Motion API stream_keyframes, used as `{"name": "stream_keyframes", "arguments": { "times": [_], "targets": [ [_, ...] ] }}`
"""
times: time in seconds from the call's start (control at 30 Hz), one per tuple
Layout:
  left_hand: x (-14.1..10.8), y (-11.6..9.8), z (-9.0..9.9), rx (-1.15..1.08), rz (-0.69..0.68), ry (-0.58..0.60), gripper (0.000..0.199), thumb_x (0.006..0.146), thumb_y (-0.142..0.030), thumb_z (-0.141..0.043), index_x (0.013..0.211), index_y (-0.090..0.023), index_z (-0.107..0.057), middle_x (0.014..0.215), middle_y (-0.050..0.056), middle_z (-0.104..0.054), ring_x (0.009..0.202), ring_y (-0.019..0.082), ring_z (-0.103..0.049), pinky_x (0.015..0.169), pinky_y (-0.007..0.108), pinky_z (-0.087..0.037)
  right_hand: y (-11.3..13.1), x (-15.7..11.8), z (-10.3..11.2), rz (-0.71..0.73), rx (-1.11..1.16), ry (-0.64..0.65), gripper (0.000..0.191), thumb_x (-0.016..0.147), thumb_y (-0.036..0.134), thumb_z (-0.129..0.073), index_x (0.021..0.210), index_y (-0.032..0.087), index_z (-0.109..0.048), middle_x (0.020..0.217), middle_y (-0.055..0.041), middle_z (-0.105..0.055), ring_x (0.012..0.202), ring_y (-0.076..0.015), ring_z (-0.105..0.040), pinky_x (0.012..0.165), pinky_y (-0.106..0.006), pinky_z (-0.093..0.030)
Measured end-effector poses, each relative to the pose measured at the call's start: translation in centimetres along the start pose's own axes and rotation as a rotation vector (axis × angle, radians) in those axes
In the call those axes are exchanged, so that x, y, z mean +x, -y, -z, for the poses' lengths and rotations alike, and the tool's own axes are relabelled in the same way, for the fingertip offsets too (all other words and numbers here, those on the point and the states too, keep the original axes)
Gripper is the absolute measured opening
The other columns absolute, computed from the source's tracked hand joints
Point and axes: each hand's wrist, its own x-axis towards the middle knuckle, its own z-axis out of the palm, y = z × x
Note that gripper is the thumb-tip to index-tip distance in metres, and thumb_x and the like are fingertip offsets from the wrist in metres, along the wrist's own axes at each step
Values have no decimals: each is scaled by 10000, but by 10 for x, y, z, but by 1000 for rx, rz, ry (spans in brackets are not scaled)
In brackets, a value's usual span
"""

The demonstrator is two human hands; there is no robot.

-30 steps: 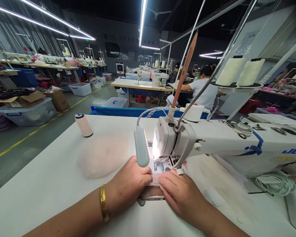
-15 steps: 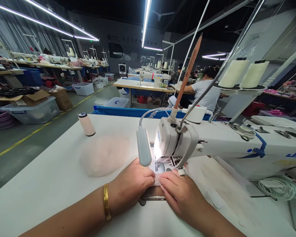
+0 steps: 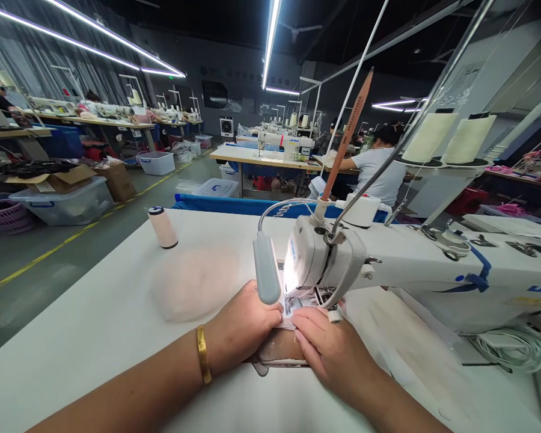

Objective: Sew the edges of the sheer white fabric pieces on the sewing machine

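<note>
A thin pale fabric (image 3: 287,323) lies at the needle of a white sewing machine (image 3: 309,249), its far part hidden under the machine head. My left hand (image 3: 246,325) is closed at the fabric's left side, thumb and fingertips pressed on it beside the presser foot (image 3: 288,305). On the right, my right hand (image 3: 329,346) has its fingers bunched together and pressed on the same fabric, close to the foot. Below the fingertips a brown plate (image 3: 279,347) shows at the front of the machine bed. A grey lamp (image 3: 267,270) hangs just above my left fingers.
A pale pink thread spool (image 3: 163,228) stands at the table's far left, behind a sheer beige fabric piece (image 3: 198,282). More pale fabric (image 3: 415,337) lies right of my right hand. Thread cones (image 3: 428,138) stand at the right. A person (image 3: 379,171) sits beyond.
Both hands have slid a little forward toward the needle with the fabric, and more of the brown plate shows. The whole view has shifted slightly.
</note>
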Motion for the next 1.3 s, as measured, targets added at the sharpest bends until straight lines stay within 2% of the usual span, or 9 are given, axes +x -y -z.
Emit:
{"name": "stream_keyframes", "arguments": {
  "times": [0.23,0.4,0.53,0.63,0.77,0.87,1.07,1.2,1.3],
  "targets": [
    [-4,5,-7,36,49,61,255,929,-58,-549,705,-173,-588,796,36,-679,784,216,-599,793,362,-473,-5,-1,-3,-51,-31,8,290,1007,102,-444,1098,231,-687,965,-60,-738,873,-250,-671,772,-378,-474],
    [-8,2,2,-56,132,64,159,952,-228,-620,799,-192,-640,897,60,-690,874,236,-636,866,377,-486,-5,-3,0,-70,-98,-40,302,1001,93,-431,1071,225,-693,978,-73,-747,885,-266,-667,837,-424,-466],
    [-7,0,9,-93,154,63,232,975,-328,-578,782,-202,-609,774,27,-632,718,202,-583,706,335,-455,4,-2,4,-7,-31,15,287,976,84,-435,1035,226,-677,931,-68,-718,854,-249,-631,799,-397,-484],
    [-6,3,9,-18,179,8,271,1002,-250,-455,765,-202,-577,713,20,-567,606,184,-476,603,328,-379,-1,-2,2,52,-36,81,299,896,27,-457,937,241,-662,877,-42,-697,774,-227,-591,746,-368,-495],
    [-5,5,8,46,225,27,190,889,-103,-457,753,-194,-553,808,44,-580,648,189,-465,609,320,-376,-26,-4,7,-86,-262,-80,321,738,-35,-485,814,227,-655,879,-84,-721,791,-260,-601,754,-399,-509],
    [-6,3,11,-26,223,72,166,806,-97,-514,669,-188,-496,826,48,-589,684,188,-486,631,319,-408,-29,-5,19,-100,-220,-106,305,781,-28,-467,794,219,-644,852,-87,-723,819,-267,-631,744,-396,-517],
    [-10,-3,11,-136,143,94,201,885,-118,-541,744,-197,-661,876,52,-655,787,209,-591,749,345,-474,-9,-4,22,48,31,118,288,904,55,-490,987,254,-681,1029,-66,-726,943,-248,-640,842,-378,-548],
    [-12,-10,3,-232,125,120,183,915,-161,-599,942,-236,-763,915,50,-664,844,212,-604,724,333,-458,-25,-7,17,-67,-181,-11,292,813,-37,-491,768,209,-642,853,-80,-694,889,-264,-606,828,-409,-512],
    [-11,-16,0,-245,92,110,167,913,-194,-612,969,-251,-758,894,43,-630,804,208,-571,691,344,-420,-22,-7,20,33,-70,-20,287,888,5,-467,885,200,-679,909,-89,-701,873,-250,-587,775,-378,-511]
  ]
}}
